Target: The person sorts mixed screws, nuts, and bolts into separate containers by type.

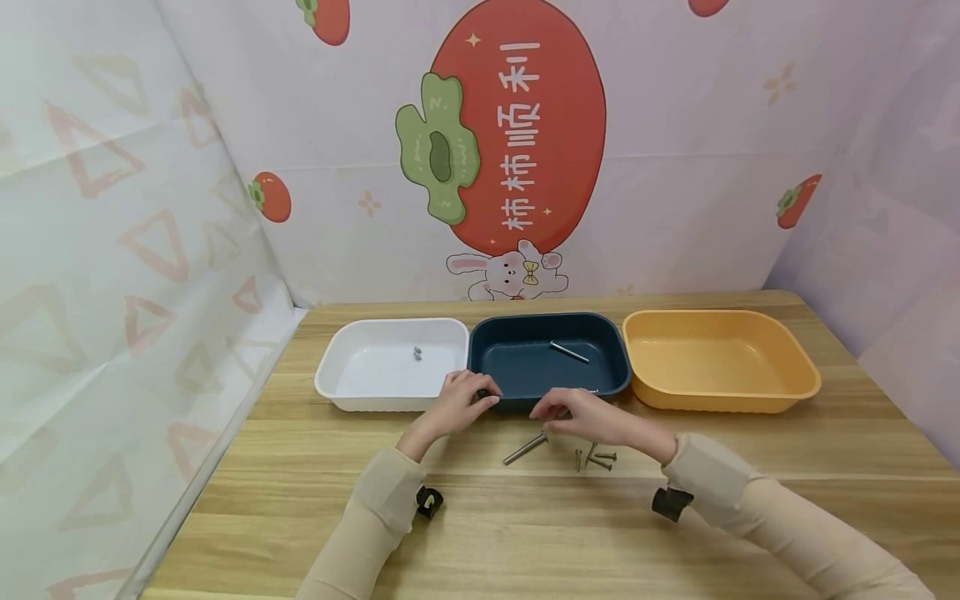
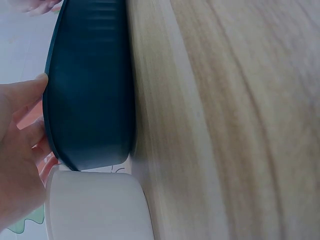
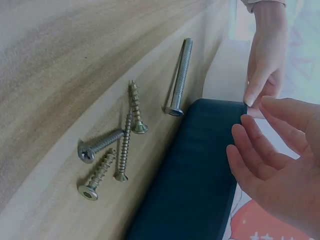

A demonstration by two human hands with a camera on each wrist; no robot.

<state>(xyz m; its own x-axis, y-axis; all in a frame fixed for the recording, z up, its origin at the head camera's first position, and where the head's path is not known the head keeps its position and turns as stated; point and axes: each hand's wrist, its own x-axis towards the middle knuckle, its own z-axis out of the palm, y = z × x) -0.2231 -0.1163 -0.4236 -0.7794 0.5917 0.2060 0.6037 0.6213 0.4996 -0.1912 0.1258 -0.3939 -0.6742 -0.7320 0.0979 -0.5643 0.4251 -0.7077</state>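
At the near left corner of the dark blue tray (image 1: 547, 402) is my left hand (image 1: 457, 402), its thumb tip on the rim and its fingers over the edge in the left wrist view. My right hand (image 1: 588, 417) hovers near the tray's front edge; in the right wrist view the hand (image 3: 280, 165) has loosely bent, spread fingers with nothing between them. A long bolt (image 1: 525, 448) lies on the wood below, with several shorter screws (image 3: 100, 142) to its right. Inside the blue tray lies another long bolt (image 1: 570, 352).
Left of the blue tray stands a white tray (image 1: 392, 403) holding small metal pieces (image 1: 417, 353). A yellow tray (image 1: 720, 402) stands on the right. All three stand in a row on the wooden table (image 1: 525, 533), before a printed cloth backdrop (image 1: 337, 242).
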